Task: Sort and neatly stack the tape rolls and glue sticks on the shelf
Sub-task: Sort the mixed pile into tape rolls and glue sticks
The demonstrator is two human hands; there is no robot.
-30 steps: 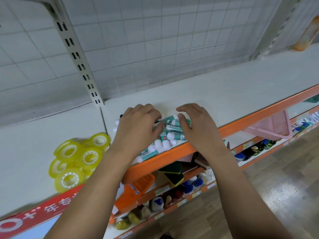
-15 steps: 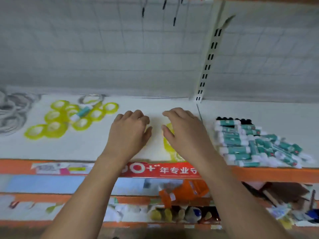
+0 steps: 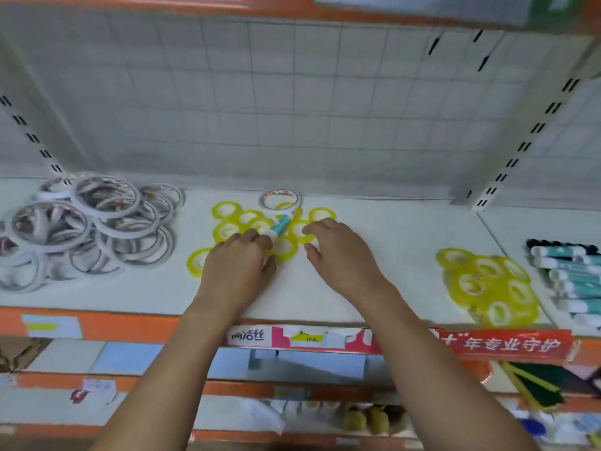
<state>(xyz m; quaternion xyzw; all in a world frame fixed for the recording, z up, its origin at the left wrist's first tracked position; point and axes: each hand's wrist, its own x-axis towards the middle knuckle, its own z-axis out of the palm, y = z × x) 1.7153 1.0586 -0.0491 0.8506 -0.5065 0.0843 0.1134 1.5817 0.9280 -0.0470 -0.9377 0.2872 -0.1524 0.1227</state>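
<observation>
Now a stray glue stick (image 3: 281, 224) lies on the yellow tape rolls (image 3: 225, 210), prob. to be sorted out. Left hand (image 3: 239, 265) is curled just beside it, grip unclear; right hand (image 3: 338, 252) is relaxed on its other side.

Yellow tape rolls (image 3: 487, 288), teal-white glue sticks (image 3: 572, 281) — orange-edged shelf (image 3: 130, 323)

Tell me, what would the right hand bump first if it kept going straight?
Probably a yellow tape roll. The right hand points into the loose cluster and is right at that roll. Whether they touch is unclear.
</observation>
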